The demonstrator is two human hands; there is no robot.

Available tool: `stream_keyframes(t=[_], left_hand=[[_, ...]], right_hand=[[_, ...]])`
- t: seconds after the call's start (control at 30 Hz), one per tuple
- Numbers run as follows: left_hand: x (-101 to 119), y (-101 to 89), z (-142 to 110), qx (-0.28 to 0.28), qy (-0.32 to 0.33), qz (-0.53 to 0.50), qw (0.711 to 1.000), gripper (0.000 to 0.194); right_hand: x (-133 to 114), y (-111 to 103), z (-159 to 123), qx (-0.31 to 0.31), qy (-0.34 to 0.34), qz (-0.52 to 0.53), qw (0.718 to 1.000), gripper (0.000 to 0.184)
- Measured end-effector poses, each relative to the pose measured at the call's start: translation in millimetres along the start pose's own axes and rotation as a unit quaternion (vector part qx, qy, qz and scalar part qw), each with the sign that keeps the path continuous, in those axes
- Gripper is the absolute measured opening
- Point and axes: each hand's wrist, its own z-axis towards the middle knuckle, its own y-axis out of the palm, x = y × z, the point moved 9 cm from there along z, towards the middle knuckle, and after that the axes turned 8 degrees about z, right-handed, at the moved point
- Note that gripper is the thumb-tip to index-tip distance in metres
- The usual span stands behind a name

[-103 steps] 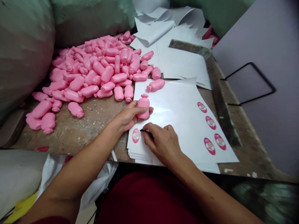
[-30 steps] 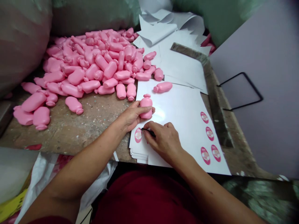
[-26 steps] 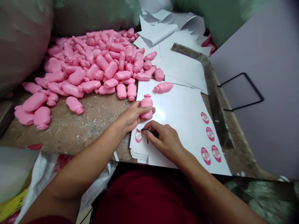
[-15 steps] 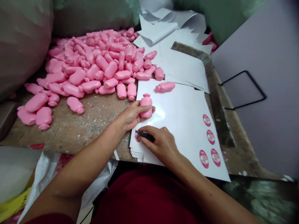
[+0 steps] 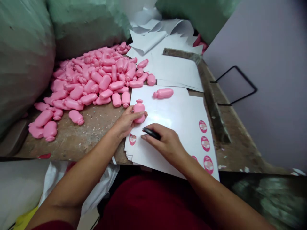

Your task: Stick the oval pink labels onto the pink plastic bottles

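Note:
My left hand (image 5: 126, 121) is closed round a small pink plastic bottle (image 5: 139, 108), upright with its narrow neck upward, over the left edge of the white sticker sheets (image 5: 177, 111). Between the fingers of my right hand (image 5: 168, 140) is a short black tool (image 5: 152, 133); its kind is not clear. Its tip points left, just above the paper. Below my left hand, an oval pink-and-white sticker (image 5: 132, 139) lies on the sheet's left edge. Several like it, such as one oval sticker (image 5: 205, 143), run down the right side; my right forearm partly covers one.
A heap of pink bottles (image 5: 96, 76) covers the table's back left, and a single bottle (image 5: 163, 93) lies on the sheets. Loose white paper (image 5: 177, 67) is behind. A wooden rail (image 5: 211, 99) borders the right side. Large green sacks (image 5: 88, 28) stand behind the heap.
The black tool's tip has moved from the sticker at the sheet's left edge up and away to the right. My left hand still holds the bottle. The whole view has shifted.

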Motion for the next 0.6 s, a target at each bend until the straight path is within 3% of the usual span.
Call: stream_keyframes(t=[0.1,0.23,0.33,0.43,0.6], left_hand=[[1,0.1,1,-0.004,-0.018,0.003,1.000,0.019],[0,-2.2,3,0.002,-0.028,0.007,1.000,0.019],[0,-4.0,4,0.010,-0.017,0.010,1.000,0.024],[6,-1.5,-4,0.021,0.006,0.015,1.000,0.033],[11,17.1,-40,0.017,0.020,0.031,0.999,0.042]], right_hand=[[1,31,9,-0.041,-0.019,-0.106,0.993,0.004],[-4,47,11,-0.060,-0.021,-0.085,0.994,0.010],[-11,28,3,-0.049,-0.004,0.067,0.997,0.011],[-10,-4,-6,-0.014,0.032,0.240,0.970,0.020],[8,-37,-20,0.021,0.078,0.247,0.966,0.021]])
